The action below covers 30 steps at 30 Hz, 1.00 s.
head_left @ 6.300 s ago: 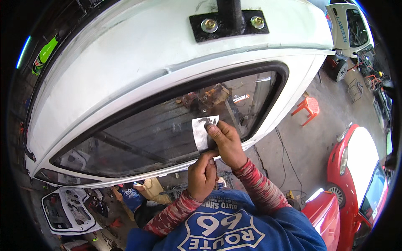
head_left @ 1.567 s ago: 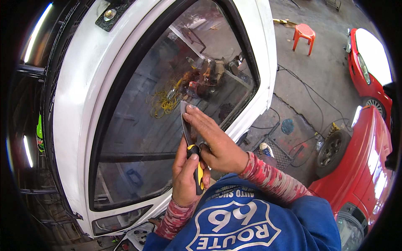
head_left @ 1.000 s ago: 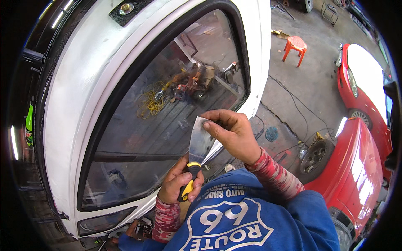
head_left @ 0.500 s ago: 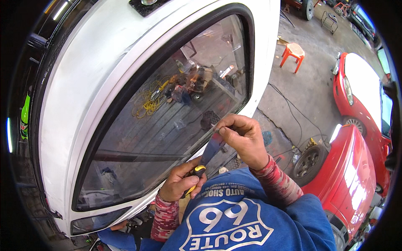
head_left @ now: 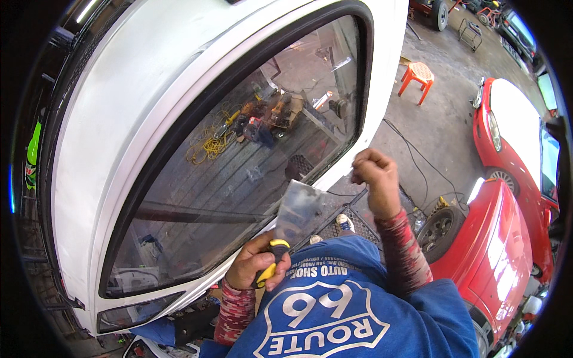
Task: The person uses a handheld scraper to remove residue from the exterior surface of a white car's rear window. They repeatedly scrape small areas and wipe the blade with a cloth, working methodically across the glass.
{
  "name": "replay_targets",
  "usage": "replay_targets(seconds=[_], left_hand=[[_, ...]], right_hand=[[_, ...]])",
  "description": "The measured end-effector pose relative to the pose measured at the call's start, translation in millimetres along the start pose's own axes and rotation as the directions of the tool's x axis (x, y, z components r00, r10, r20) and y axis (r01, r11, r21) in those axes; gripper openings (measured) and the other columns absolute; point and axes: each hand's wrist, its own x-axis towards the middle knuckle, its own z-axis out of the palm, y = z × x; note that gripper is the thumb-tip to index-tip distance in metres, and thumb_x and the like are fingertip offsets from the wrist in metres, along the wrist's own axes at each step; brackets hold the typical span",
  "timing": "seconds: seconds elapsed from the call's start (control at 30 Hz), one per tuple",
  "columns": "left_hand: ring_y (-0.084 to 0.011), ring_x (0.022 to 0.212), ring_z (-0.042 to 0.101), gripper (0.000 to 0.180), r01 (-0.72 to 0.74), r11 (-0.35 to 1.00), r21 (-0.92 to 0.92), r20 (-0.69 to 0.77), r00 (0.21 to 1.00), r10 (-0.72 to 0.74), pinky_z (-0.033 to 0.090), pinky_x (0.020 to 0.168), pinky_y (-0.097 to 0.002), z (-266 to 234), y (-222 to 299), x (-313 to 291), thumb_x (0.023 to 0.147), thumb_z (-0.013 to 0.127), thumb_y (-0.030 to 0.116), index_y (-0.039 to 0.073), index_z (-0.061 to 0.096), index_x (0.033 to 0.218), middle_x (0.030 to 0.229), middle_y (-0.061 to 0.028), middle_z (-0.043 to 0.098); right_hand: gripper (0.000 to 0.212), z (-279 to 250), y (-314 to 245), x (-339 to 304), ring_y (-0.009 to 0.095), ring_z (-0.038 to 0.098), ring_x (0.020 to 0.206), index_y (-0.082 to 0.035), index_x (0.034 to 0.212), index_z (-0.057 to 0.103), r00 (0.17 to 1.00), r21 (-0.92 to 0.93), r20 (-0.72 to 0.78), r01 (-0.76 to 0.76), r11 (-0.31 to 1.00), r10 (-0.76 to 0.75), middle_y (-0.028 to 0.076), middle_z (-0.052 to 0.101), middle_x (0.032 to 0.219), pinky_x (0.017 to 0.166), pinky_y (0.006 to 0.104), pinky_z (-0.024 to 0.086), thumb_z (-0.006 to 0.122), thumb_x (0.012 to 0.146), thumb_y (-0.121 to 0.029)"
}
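My left hand (head_left: 246,266) is wrapped round the yellow-and-black handle of a putty knife (head_left: 298,209). Its broad metal blade points up and away from me, smudged with grey residue. To the right of the blade, and apart from it, my right hand (head_left: 381,182) is raised with its fingers curled together; whatever they pinch, if anything, is hidden. Just beyond both hands lies a large vehicle window (head_left: 239,173), framed by a black rubber seal (head_left: 224,89) in a white body panel (head_left: 113,119).
An orange stool (head_left: 418,74) stands on the concrete floor to the right. Closer in are a loose wheel (head_left: 440,230), black cables (head_left: 412,152) and red car parts (head_left: 498,238). Through the glass show yellow cord (head_left: 209,146) and piled tools. Another person's blue-clothed leg (head_left: 156,334) shows at lower left.
My right hand has left the blade's tip and moved right and up. The putty knife has turned so its flat face shows more. My left hand keeps its grip.
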Motion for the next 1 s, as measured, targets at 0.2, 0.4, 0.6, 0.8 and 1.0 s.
replay_targets(seconds=[0.2, 0.4, 0.6, 0.8, 1.0], left_hand=[[-0.0144, 0.052, 0.056, 0.059, -0.032, 0.983, -0.181, 0.043, 0.998, 0.04, 0.05, 0.045, -0.0272, -11, -5, -7, 0.101, 0.052, 0.021, 0.005, 0.035, 0.155, 0.086, -0.0139, 0.059], [-0.0144, 0.053, 0.055, 0.063, 0.034, 0.989, -0.145, 0.07, 0.997, -0.025, 0.049, 0.047, -0.0261, -14, -6, -9, 0.102, 0.051, 0.022, 0.005, 0.03, 0.159, 0.088, -0.0152, 0.058], [-0.0158, 0.058, 0.057, 0.074, 0.101, 0.991, -0.091, 0.03, 0.995, -0.099, 0.05, 0.052, -0.0268, -11, -4, -14, 0.1, 0.053, 0.033, 0.001, 0.022, 0.16, 0.091, -0.0157, 0.058], [-0.0174, 0.065, 0.059, 0.085, 0.065, 0.998, -0.017, -0.028, 0.997, -0.066, 0.05, 0.056, -0.0283, -13, -11, -25, 0.1, 0.049, 0.036, -0.001, 0.008, 0.164, 0.094, -0.0178, 0.06], [-0.0167, 0.064, 0.056, 0.084, 0.127, 0.99, 0.057, -0.076, 0.99, -0.122, 0.048, 0.057, -0.0277, -21, -6, -47, 0.099, 0.049, 0.037, -0.002, 0.01, 0.163, 0.09, -0.016, 0.058]], right_hand=[[0.028, -16, -10, 2, 0.01, 0.061, 0.077, 0.001, 0.1, 0.072, 0.998, -0.138, 0.063, 0.015, 0.99, -0.007, 0.006, 0.071, 0.091, 0.07, 0.0256, 0.049, 0.068, 0.101, -0.027], [0.031, 37, -14, -22, 0.012, 0.064, 0.094, 0.002, 0.122, 0.071, 0.916, -0.071, 0.4, -0.007, 0.997, 0.035, 0.005, 0.074, 0.102, 0.085, 0.0276, 0.052, 0.067, 0.102, -0.022], [0.029, 47, 4, -25, 0.004, 0.055, 0.077, 0.004, 0.098, 0.071, 0.871, -0.171, 0.435, -0.17, 0.97, 0.229, -0.003, 0.065, 0.081, 0.069, 0.0247, 0.048, 0.068, 0.102, -0.025], [0.018, 53, 34, -22, 0.015, 0.064, 0.099, 0.002, 0.116, 0.067, 0.967, -0.299, 0.086, 0.254, 0.92, -0.239, 0.007, 0.067, 0.106, 0.088, 0.0294, 0.051, 0.061, 0.102, -0.008], [0.073, 111, 1, 36, 0.044, 0.017, 0.157, 0.001, 0.158, 0.034, 0.534, -0.534, 0.205, 0.763, 0.364, -0.82, 0.027, 0.022, 0.167, 0.125, 0.0539, 0.012, 0.06, 0.096, -0.026]])
